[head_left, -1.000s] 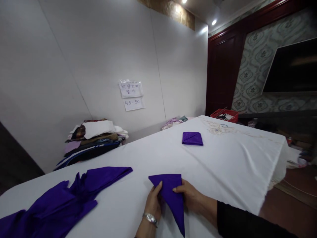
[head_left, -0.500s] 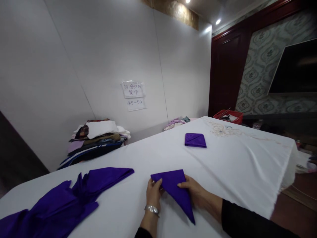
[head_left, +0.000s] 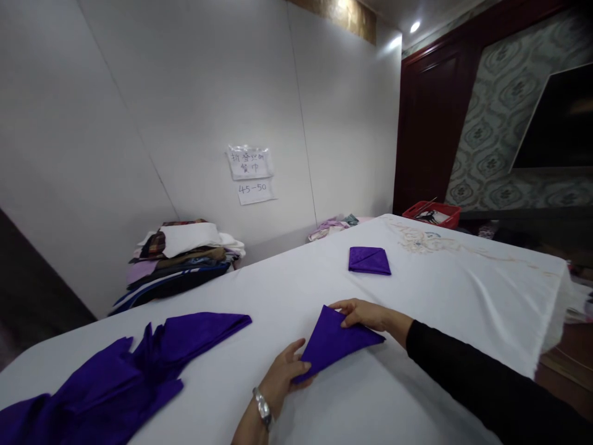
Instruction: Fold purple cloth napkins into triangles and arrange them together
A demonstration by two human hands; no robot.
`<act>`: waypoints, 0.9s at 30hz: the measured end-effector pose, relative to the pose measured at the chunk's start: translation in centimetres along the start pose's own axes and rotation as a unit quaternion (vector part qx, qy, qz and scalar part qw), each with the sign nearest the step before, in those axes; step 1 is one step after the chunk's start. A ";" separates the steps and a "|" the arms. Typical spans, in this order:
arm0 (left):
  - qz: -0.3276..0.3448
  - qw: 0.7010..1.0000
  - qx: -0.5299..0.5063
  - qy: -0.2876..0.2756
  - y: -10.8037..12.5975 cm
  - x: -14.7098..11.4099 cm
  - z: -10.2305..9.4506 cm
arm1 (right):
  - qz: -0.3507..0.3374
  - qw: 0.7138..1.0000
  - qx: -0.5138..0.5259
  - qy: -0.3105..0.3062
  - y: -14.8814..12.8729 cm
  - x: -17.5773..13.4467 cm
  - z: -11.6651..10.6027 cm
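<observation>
A purple cloth napkin (head_left: 331, 346), folded into a triangle, is held between both hands just over the white tablecloth. My left hand (head_left: 287, 371), with a silver watch or bracelet on the wrist, pinches its lower left corner between thumb and fingers. My right hand (head_left: 361, 314) grips the upper edge near the top corner, its thumb lying on the cloth. One pointed corner sticks out to the right, under my right wrist. Further back lies a flat, square-folded purple napkin (head_left: 369, 261). A loose heap of purple cloth (head_left: 111, 377) lies left of my left hand.
The white tablecloth (head_left: 287, 290) covers the table and hangs over its right edge. A stack of folded clothes (head_left: 180, 262) stands behind the table at left. At the far end are a red basket (head_left: 433, 213) and a smaller cloth pile (head_left: 331, 227). Paper signs (head_left: 251, 164) hang on the wall.
The triangular napkin has been turned, its long point swinging from the bottom to the right. My right hand has moved up to its top corner; my left hand has moved slightly lower.
</observation>
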State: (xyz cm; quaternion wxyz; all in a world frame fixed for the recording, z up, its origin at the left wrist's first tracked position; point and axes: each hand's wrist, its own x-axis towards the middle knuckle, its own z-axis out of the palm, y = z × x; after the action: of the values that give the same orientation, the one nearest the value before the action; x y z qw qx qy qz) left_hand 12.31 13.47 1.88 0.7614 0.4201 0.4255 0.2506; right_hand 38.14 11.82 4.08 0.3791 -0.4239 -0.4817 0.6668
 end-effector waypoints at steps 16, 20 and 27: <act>0.062 0.991 -0.100 0.055 -1.1 1.9 2.5 | -0.151 0.942 -0.223 0.201 0.3 2.4 1.2; 0.083 0.982 -0.130 0.111 -0.9 2.0 1.8 | -0.158 0.951 -0.050 0.262 3.2 -0.1 3.2; 0.116 0.973 -0.155 0.127 -1.0 1.9 3.5 | 0.007 0.967 0.248 0.053 4.3 -2.8 8.2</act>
State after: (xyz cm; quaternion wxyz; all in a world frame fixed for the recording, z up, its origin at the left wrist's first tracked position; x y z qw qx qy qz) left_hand 16.30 12.86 1.23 0.7226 0.3084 0.4234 0.4511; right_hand 31.06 5.58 1.90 0.4926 -0.3544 -0.2778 0.7447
